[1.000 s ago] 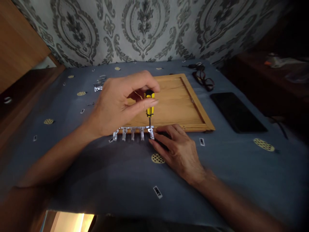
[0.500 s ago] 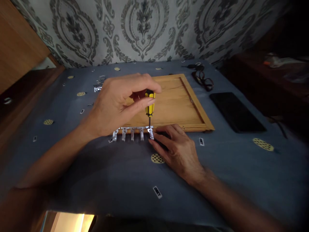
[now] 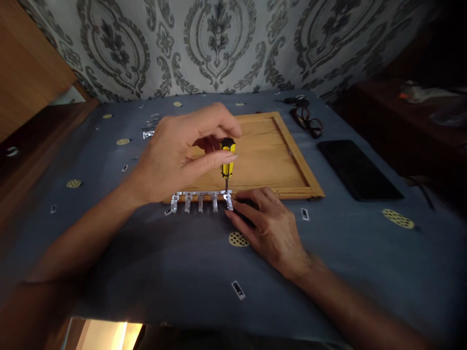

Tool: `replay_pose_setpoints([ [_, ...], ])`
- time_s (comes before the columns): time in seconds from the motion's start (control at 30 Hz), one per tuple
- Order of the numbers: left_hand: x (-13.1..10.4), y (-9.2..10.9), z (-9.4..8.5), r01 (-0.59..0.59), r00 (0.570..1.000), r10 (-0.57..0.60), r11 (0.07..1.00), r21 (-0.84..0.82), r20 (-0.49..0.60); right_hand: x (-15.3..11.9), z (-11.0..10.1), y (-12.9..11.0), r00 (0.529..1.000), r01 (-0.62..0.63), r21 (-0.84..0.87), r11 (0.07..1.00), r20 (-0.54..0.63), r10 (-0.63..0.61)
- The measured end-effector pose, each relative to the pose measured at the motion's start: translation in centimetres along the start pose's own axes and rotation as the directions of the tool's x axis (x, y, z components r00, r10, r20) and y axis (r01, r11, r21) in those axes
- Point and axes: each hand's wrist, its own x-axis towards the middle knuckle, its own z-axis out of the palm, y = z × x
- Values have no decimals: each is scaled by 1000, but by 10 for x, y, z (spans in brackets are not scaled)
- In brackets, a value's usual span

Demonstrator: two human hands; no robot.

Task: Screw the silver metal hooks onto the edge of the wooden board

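Note:
My left hand (image 3: 186, 153) is closed on the yellow and black handle of a screwdriver (image 3: 228, 160), thumb in front and the index finger raised above its top. The screwdriver stands upright, its tip on the rightmost silver metal hook (image 3: 228, 201). That hook lies on the near edge of a wooden frame (image 3: 299, 170) with a wood panel inside. Steadying the same hook from the right, my right hand (image 3: 273, 228) has its thumb and fingertips pressed at it. Several more hooks (image 3: 200, 201) stand in a row to the left along that edge.
More metal pieces (image 3: 149, 133) lie on the patterned blue cloth (image 3: 175, 272) beyond my left hand. To the right are a black phone (image 3: 359, 170) and folded eyeglasses (image 3: 308, 121). A patterned curtain (image 3: 219, 48) hangs behind, and a wooden cabinet (image 3: 32, 63) stands at left.
My left index finger has lifted off the top of the screwdriver handle, and the handle has turned slightly. My right hand stays put at the hook.

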Motion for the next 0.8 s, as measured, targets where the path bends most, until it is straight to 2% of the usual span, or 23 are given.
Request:
replay_pose_setpoints([
  [0.17,-1,0,6,-4,999,4,1000,-17,-45,0,-1,0,1000,-15,4,1000,7,15],
  [0.3,-1,2,7,-27,996,30,999,41,-79,0,0,0,999,-36,5,999,27,36],
  [0.47,0,4,-1,-34,999,34,999,22,-11,0,0,0,1000,-11,-7,1000,7,11],
  [0.6,1,2,-3,-42,999,42,999,3,0,-1,1,1,1000,1,-15,1000,-8,-1],
  [0.8,-1,0,5,-76,994,78,997,33,-83,-1,1,0,1000,-26,7,1000,-1,26],
])
